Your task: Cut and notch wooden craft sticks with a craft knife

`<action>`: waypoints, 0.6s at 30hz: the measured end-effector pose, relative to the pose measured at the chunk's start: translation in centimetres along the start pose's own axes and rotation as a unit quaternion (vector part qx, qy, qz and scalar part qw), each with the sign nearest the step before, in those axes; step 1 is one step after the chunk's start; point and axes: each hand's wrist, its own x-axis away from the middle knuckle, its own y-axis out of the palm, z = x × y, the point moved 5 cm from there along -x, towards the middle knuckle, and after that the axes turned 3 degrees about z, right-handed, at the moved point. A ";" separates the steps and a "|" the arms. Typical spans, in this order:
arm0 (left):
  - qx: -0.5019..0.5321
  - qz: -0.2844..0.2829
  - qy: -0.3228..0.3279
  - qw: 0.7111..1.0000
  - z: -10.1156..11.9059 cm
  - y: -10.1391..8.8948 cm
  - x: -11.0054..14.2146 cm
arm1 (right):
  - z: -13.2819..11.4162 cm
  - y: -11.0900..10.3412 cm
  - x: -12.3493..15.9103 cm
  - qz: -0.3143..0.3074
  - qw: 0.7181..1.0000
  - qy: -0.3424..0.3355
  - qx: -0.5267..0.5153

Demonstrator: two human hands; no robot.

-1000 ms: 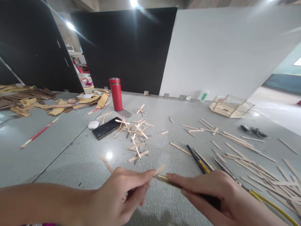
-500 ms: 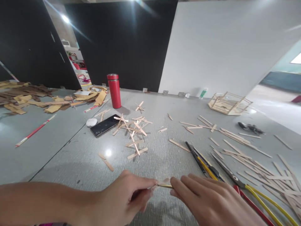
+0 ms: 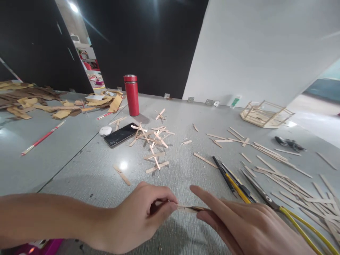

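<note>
My left hand (image 3: 138, 219) pinches one end of a short wooden stick (image 3: 183, 208) low over the grey floor. My right hand (image 3: 247, 226) meets it from the right, holding a thin dark tool (image 3: 200, 209) whose tip lies against the stick, with the index finger stretched forward above it. What kind of tool it is cannot be told, as the hand covers most of it.
Loose wooden sticks (image 3: 154, 141) lie scattered ahead and to the right. A red flask (image 3: 132, 95), black phone (image 3: 120, 134), yellow-handled pliers (image 3: 278, 207), utility knives (image 3: 233, 180), a stick frame (image 3: 265, 113) and cardboard scraps (image 3: 39, 102) lie around.
The stick, tilted upward a second ago, now lies flat between both hands, which have dropped lower. My right index finger has stretched out. The view shifted slightly.
</note>
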 end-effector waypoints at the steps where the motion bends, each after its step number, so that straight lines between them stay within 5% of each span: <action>1: -0.001 0.003 0.001 1.000 0.1 0.0 0.0 | -0.1 0.0 -0.1 0.000 1.000 -0.006 0.004; 18: 0.029 0.007 -0.019 0.999 0.4 0.0 0.2 | -0.3 1.2 -0.3 -0.079 0.995 0.018 -0.054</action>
